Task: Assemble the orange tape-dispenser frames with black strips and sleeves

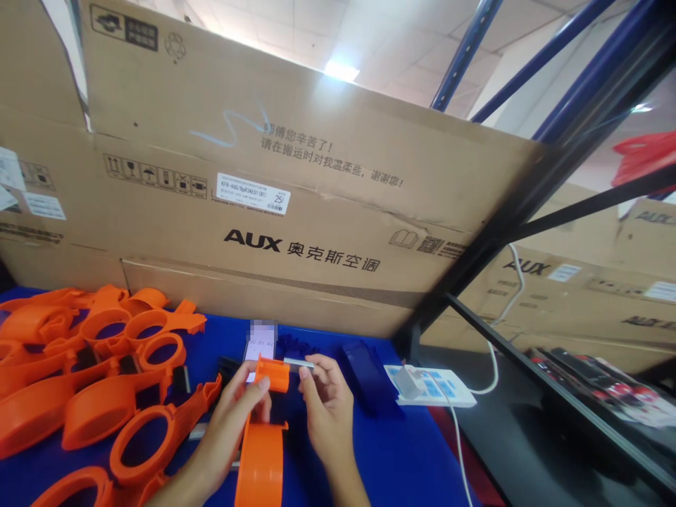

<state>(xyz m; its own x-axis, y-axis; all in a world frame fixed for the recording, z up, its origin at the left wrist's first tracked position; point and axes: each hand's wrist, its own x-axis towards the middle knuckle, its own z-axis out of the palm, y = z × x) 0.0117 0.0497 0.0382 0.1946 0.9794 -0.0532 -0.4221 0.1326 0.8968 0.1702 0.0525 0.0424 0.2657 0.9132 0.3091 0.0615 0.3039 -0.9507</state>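
Two grips: left hand (239,401) clasps the orange part (275,376), apparently for steadiness, right hand (328,403) pinches the strip (294,363) by its right end.

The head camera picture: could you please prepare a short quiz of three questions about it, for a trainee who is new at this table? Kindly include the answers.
1. Multiple choice. What does the right hand hold?
A) a phone
B) a grey toothed bar
C) a white cable

2. True or false? The white power strip lies to the right of both hands.

3. Fill in the missing word: the small part in the left hand is ____ in colour.

Key: 1. B; 2. True; 3. orange.
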